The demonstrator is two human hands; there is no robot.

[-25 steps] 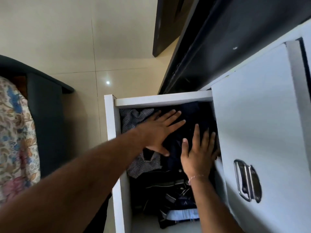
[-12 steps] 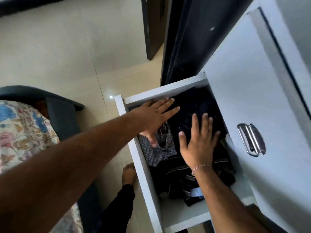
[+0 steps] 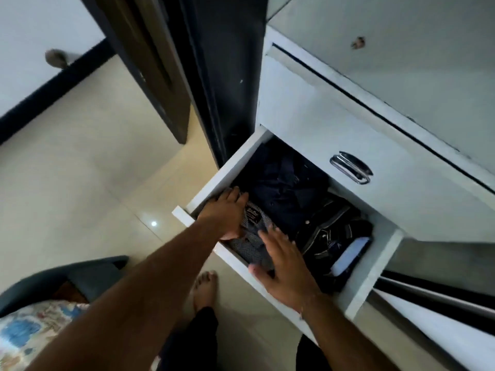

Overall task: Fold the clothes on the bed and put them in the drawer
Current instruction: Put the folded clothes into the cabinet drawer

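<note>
Folded shirts lie side by side in drawer.

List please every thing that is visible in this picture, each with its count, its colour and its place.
drawer: one, white, pulled open, centre
dotted shirt: one, grey, folded, drawer's near left side
dark shirt: one, navy, folded, drawer's far part
striped garment: one, black, drawer's right side
light cloth: one, pale blue, beside the striped garment
handle: one, chrome, on the closed drawer above
bedding: one, floral, bottom left
floor: beige tiles
foot: one, bare, on the floor
left hand: flat on the dotted shirt
right hand: fingers spread, at the drawer's front edge
</note>
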